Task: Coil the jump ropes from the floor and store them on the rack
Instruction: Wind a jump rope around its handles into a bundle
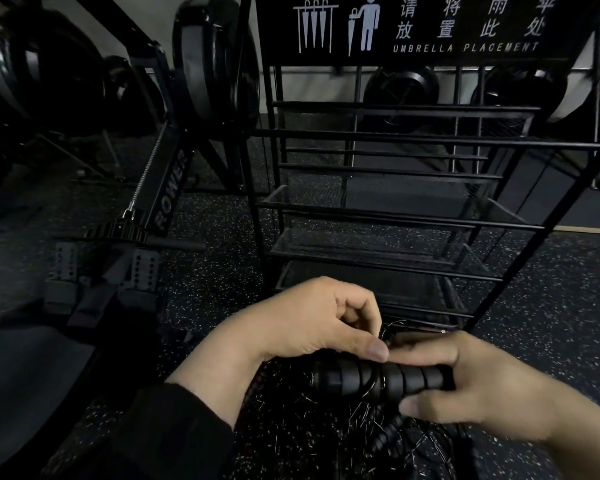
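The jump rope handles (378, 377), near at the bottom, are matte black with ringed ridges. The floor (551, 282) is dark charcoal flecked with small white specks. The rack (395, 140), far right, is black wire, and its sign (426, 26) is black with white lettering and pictograms. The rower (168, 192), left, is black with pale grey lettering.
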